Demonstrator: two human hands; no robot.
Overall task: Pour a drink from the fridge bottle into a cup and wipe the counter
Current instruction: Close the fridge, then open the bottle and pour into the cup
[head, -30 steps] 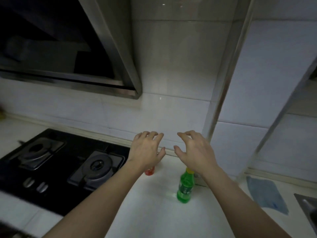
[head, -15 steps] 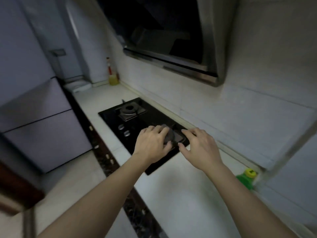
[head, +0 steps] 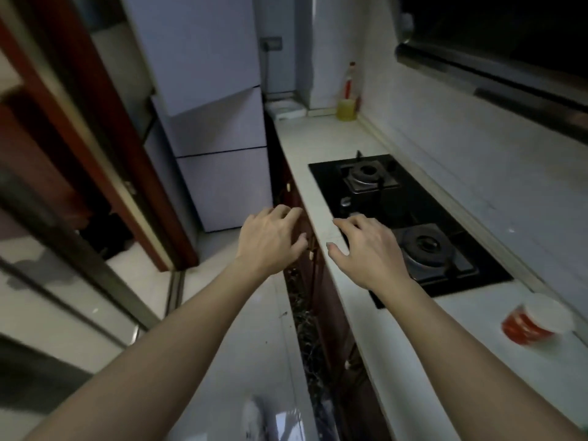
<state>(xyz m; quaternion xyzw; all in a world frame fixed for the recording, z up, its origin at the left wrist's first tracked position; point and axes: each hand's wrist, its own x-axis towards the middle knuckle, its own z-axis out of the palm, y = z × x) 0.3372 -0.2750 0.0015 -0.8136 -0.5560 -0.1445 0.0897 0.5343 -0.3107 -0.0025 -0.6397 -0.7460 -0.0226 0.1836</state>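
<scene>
A red and white paper cup (head: 537,321) stands on the white counter (head: 321,144) at the right, just past the near end of the hob. A pale fridge (head: 219,148) with closed doors stands at the counter's far left end. My left hand (head: 270,241) hovers over the floor beside the counter's front edge, fingers spread, holding nothing. Over the counter edge and the hob's near corner is my right hand (head: 370,249), also empty with its fingers apart. The green bottle and the blue cloth are out of view.
A black two-burner gas hob (head: 423,202) is set into the counter. A range hood (head: 496,43) hangs above it. A yellow bottle (head: 347,105) and a white tray (head: 284,110) sit at the counter's far end. A dark wooden door frame (head: 105,148) stands at left.
My view has swung left from the green bottle and wall toward the fridge and floor. The bottle and cloth have left the frame. Both hands stay raised and empty.
</scene>
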